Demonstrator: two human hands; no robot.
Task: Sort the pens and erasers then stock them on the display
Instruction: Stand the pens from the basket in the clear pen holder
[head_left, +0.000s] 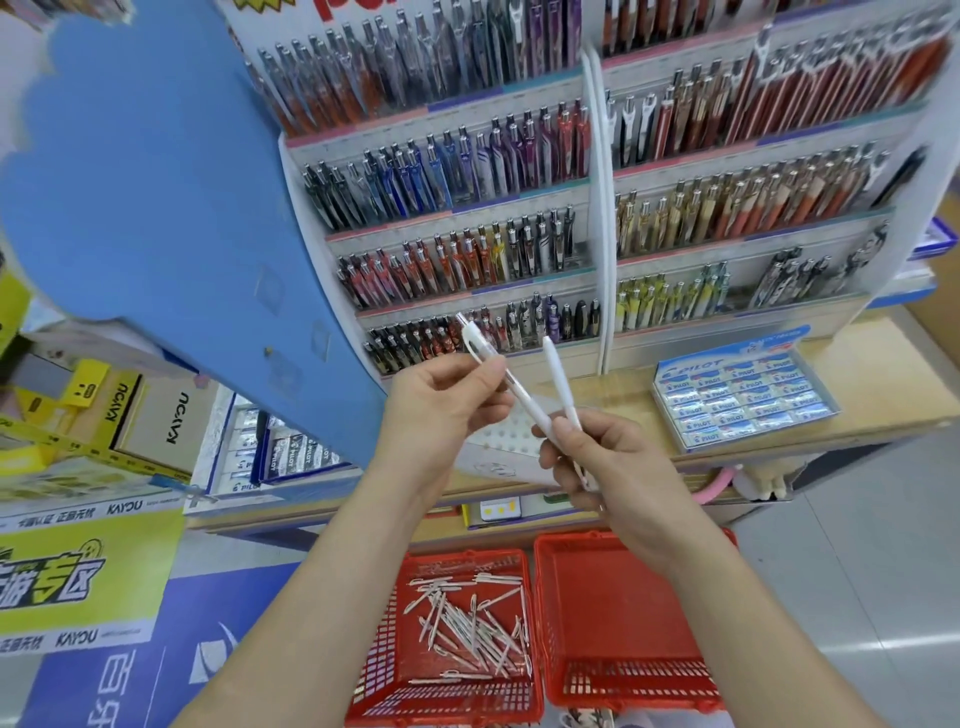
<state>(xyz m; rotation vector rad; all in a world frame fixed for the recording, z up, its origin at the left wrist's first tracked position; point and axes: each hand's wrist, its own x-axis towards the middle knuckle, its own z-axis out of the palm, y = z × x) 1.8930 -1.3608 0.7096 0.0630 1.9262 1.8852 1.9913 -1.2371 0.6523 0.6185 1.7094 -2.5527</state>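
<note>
Raised before the pen display (467, 249), the left hand (447, 402) pinches a white clip pen (524, 401) in its fingers (491, 366). The right hand (610, 460) curls round a second white pen (561, 382), the two barrels meeting. Below the forearms, a red basket (379, 670) holds loose white pens (467, 623).

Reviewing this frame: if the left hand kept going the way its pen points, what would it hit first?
Most likely the bottom row of display pens: the left hand holds a white pen whose clip end aims up at that row. Depth is unclear from one view.
</note>
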